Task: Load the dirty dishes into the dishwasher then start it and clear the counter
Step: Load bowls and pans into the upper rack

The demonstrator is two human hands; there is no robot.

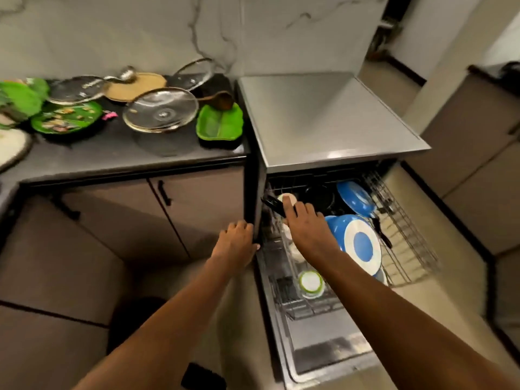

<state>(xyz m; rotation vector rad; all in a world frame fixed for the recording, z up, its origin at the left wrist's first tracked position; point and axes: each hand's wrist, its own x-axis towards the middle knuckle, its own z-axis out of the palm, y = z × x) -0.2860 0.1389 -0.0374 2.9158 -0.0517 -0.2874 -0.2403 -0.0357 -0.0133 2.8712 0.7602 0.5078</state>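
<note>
Counter (118,156) at 10 o'clock from my view: green plates (66,118), glass lids (160,109), green tray (219,123), all dirty and not yet loaded. Dishwasher (323,116) at 1 o'clock, door (323,333) dropped open, rack (402,229) pulled out. My left hand (236,244) grips the dishwasher's front left corner edge, fingers curled round it. My right hand (305,220) reaches into the rack at 12 o'clock, fingers clamped on a black handle (274,205) beside a white cup (287,198). Blue pans (357,240) stand in the rack at 2 o'clock; green-rimmed lid (310,282) lower down.
</note>
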